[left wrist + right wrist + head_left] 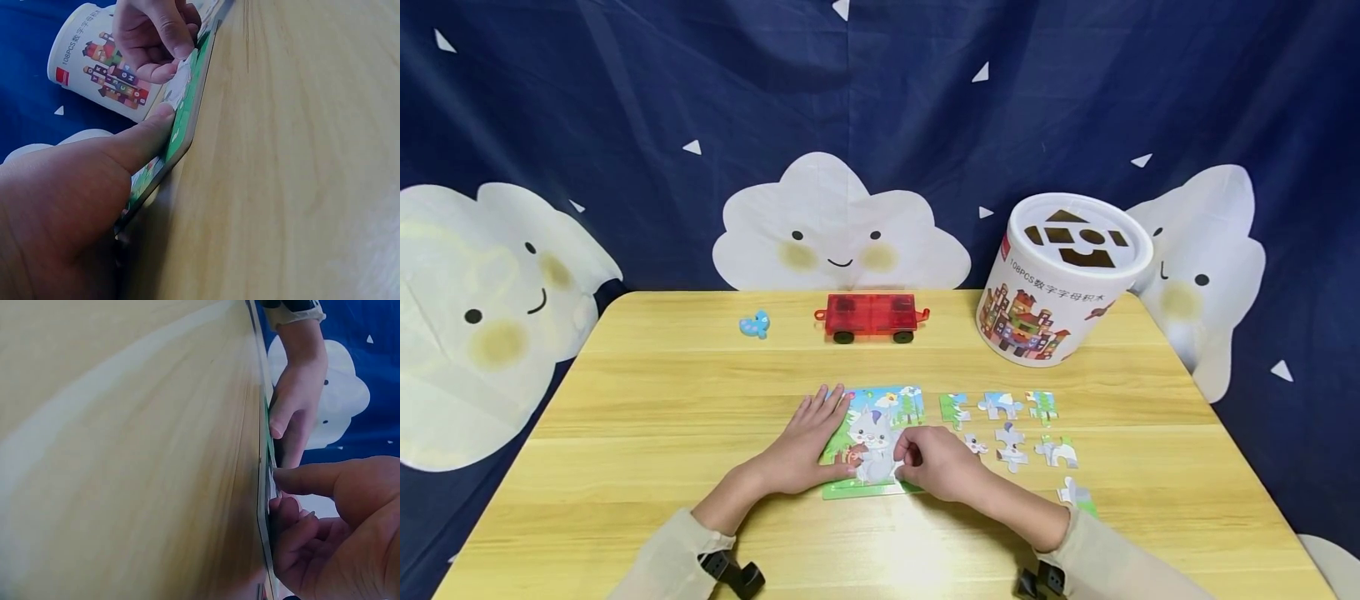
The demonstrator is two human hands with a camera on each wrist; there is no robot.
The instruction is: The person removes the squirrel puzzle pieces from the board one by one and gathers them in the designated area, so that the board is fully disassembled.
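A puzzle board (872,490) with a grey squirrel picture lies on the table in front of me. My left hand (805,446) rests flat on its left side, fingers stretched toward the top and thumb along the lower part. Over the right side of the board my right hand (943,462) has curled fingers, with thumb and forefinger pinching a whitish puzzle piece (180,84) by the squirrel's body. Fingers partly cover that piece. Loose puzzle pieces (1011,447) lie to the right of the board, one of them partly behind the right hand.
A white bucket (1060,283) with shape holes in its lid stands at the back right. Along the back are a red toy wagon (871,315) and a small blue toy animal (755,324). Behind the wooden table (647,433) hangs a dark blue cloud-print curtain (910,108).
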